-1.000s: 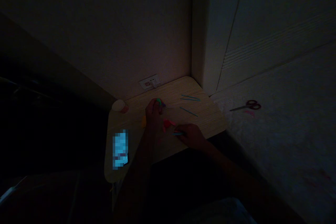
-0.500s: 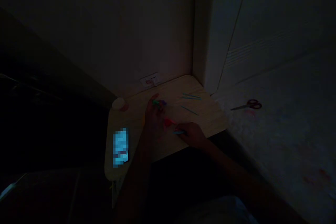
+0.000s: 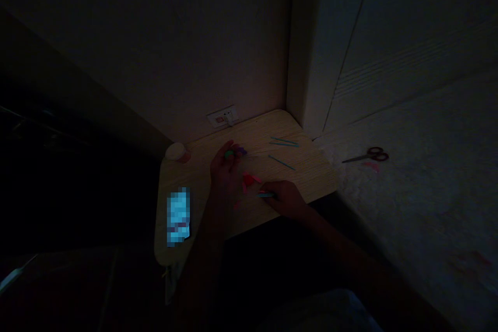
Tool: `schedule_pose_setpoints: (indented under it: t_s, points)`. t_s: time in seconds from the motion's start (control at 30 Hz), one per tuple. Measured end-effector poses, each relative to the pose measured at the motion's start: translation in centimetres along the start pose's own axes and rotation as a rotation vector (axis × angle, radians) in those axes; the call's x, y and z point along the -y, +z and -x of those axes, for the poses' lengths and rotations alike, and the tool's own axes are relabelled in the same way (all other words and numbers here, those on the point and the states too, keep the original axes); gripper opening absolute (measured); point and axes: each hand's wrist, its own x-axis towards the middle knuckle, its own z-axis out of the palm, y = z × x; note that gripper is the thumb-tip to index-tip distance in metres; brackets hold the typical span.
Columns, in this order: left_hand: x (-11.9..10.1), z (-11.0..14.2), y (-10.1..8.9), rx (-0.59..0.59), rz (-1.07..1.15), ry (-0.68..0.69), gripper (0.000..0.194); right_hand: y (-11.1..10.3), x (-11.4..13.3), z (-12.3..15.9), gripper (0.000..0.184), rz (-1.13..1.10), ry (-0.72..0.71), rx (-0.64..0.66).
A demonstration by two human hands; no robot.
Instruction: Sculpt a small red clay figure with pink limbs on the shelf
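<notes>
The scene is very dark. My left hand point(image 3: 222, 168) curls its fingers round a small round green lump point(image 3: 229, 154). A purple piece point(image 3: 241, 151) shows by its fingertips; whether it is held or lies on the table I cannot tell. My right hand point(image 3: 287, 199) is closed on a thin, light-blue flat tool point(image 3: 266, 194), its tip pointing left. Between the hands a red lump point(image 3: 248, 180) with pink strips around it lies on the small wooden table point(image 3: 249, 223).
Several thin blue sticks point(image 3: 281, 162) lie on the table's right half. A lit phone point(image 3: 178, 218) is at the left, below a white-lidded tub point(image 3: 177, 152). Scissors point(image 3: 368, 155) rest on the pale surface at right. A wall socket point(image 3: 222, 116) with a plug is behind.
My left hand has shifted slightly left and turned, and the green lump now looks rounder and more enclosed. An orange patch beside that hand no longer shows. My right hand is nearly still.
</notes>
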Motion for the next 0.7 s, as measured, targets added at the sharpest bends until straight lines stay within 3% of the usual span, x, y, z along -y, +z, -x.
schedule_pose_setpoints:
  t_s: [0.37,0.5,0.7]
  points:
    - [-0.9,1.6,1.6,0.006,-0.103,-0.016,0.036,-0.2,0.1,-0.1,0.022,0.024,0.001,0.020]
    - [-1.5,1.5,2.0,-0.052,-0.021,-0.027,0.046,-0.3,0.2,0.0,0.020,0.013,-0.009,0.026]
    - [-2.2,0.7,1.2,-0.126,0.188,-0.177,0.058,-0.3,0.2,0.0,0.020,0.013,-0.013,0.019]
